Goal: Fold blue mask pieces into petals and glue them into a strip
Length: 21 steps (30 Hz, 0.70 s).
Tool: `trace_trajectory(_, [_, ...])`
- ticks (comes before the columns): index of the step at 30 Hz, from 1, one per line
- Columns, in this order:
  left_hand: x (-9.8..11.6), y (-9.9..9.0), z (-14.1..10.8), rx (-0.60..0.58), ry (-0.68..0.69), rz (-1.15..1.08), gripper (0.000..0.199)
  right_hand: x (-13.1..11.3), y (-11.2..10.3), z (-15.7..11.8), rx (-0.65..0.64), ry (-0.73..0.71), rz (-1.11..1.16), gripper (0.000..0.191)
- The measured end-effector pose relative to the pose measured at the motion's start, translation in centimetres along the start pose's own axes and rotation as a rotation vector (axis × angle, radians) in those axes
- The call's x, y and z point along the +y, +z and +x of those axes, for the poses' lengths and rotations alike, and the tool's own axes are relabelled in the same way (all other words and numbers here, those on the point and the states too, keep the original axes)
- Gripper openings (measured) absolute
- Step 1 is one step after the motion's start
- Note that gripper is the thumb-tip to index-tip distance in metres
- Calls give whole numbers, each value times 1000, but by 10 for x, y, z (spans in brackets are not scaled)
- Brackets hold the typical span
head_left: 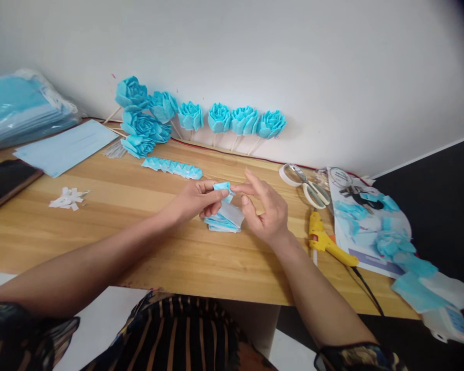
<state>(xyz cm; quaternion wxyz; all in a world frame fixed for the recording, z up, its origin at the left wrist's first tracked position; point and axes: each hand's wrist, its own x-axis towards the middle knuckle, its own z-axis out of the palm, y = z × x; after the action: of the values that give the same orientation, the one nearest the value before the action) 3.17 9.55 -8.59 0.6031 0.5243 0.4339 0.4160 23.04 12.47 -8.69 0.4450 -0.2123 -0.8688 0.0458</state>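
My left hand [204, 198] pinches a small folded blue piece [221, 186] between thumb and fingers, near the middle of the wooden table. Close to its right edge is my right hand [265, 206], fingers apart, with the index fingertip at the piece's edge. Below the fingers lies a small stack of blue and white sheets [224, 221], partly covered by the left hand. Behind the hands a row of folded blue pieces [172, 168] rests on the table.
Blue flowers on sticks [219, 118] lean against the wall. A yellow glue gun [327, 243], scissors [313, 191] and tape roll [290, 175] lie right, beside blue scraps [394, 242]. Left are white strips [68, 199], a phone [7, 180], a blue sheet [67, 147] and a plastic-wrapped stack [23, 111].
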Motion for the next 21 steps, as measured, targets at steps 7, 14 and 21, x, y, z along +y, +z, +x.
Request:
trace_trajectory(7, [-1, 1, 0, 6, 20, -3, 45, -1, 1, 2, -3, -47, -63, 68])
trace_trajectory(14, [-1, 2, 0, 29, 22, -9, 43, -1, 1, 1, -4, -61, -48, 71])
trace_trajectory(21, [-2, 0, 1, 24, 25, -7, 36, -3, 1, 0, -24, -37, 1, 71])
